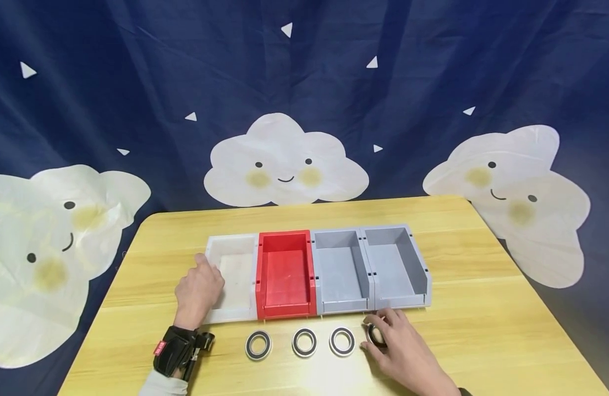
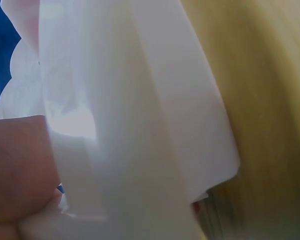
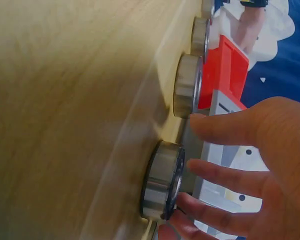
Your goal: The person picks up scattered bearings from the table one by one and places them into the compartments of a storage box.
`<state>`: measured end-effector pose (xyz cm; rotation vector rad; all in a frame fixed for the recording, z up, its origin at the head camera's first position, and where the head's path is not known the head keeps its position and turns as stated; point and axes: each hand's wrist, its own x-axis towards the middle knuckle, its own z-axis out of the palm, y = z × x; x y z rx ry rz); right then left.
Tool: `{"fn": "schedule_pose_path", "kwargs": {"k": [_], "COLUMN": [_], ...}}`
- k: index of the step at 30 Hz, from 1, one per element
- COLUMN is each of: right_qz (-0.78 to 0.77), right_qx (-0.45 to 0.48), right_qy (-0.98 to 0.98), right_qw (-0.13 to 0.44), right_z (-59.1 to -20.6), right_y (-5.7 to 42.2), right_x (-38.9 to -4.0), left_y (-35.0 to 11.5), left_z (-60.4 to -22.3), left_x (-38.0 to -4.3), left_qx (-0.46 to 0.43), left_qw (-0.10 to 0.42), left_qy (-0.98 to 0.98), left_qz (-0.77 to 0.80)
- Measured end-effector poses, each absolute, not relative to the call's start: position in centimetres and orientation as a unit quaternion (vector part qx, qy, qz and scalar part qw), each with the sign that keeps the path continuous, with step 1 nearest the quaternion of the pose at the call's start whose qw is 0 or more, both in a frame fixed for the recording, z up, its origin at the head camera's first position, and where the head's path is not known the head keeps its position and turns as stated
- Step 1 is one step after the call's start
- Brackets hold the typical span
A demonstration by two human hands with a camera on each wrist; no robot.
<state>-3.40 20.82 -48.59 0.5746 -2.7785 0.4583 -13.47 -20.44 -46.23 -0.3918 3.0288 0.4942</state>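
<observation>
My left hand [image 1: 199,289] is at the left side of the white bin [image 1: 233,315], its fingers curled at the rim. In the left wrist view the translucent bin wall [image 2: 125,125] hides most of that hand. My right hand [image 1: 405,352] reaches over the rightmost ball bearing [image 3: 160,180], a metal ring with a dark face lying flat on the table. Its fingers are spread and loosely bent, with lower fingertips near or at the bearing's edge; the thumb stands apart. Three more bearings lie in a row to the left: a near one [image 1: 342,341], a middle one [image 1: 304,342] and a far one [image 1: 258,345].
Right of the white bin, a red bin [image 1: 286,278], a grey bin [image 1: 338,275] and another grey bin [image 1: 390,269] stand side by side. The wooden table [image 1: 482,308] ends at a blue curtain [image 1: 304,66] with clouds.
</observation>
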Motion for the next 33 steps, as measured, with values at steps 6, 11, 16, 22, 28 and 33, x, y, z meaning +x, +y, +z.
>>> {"fn": "schedule_pose_path", "kwargs": {"k": [6, 11, 16, 22, 28, 33], "right_qz": [0.169, 0.176, 0.175, 0.172, 0.162, 0.148], "right_qx": [0.225, 0.266, 0.285, 0.291, 0.277, 0.285], "right_qy": [-0.950, -0.936, -0.928, -0.927, -0.935, -0.933], "right_qw": [0.134, 0.152, 0.164, 0.166, 0.150, 0.161], "right_z": [-49.3, -49.9, -50.0, -49.7, -48.0, -46.3], "right_y": [21.2, 21.6, 21.6, 21.7, 21.4, 21.4], "right_x": [-3.4, -3.7, -4.0, -4.0, -3.9, -4.2], "left_y": [-20.4, -20.4, -20.5, -20.4, -20.5, -20.4], "left_z": [-46.4, -46.6, -46.6, -46.7, -46.8, -46.8], "left_x": [-13.4, -13.4, -13.5, -13.4, -13.5, -13.6], "left_qx": [-0.126, -0.128, -0.129, -0.130, -0.128, -0.126], "left_qw": [0.024, 0.027, 0.021, 0.025, 0.015, 0.017], "left_qy": [0.978, 0.978, 0.977, 0.977, 0.977, 0.977], "left_qz": [0.162, 0.165, 0.166, 0.169, 0.168, 0.169]}}
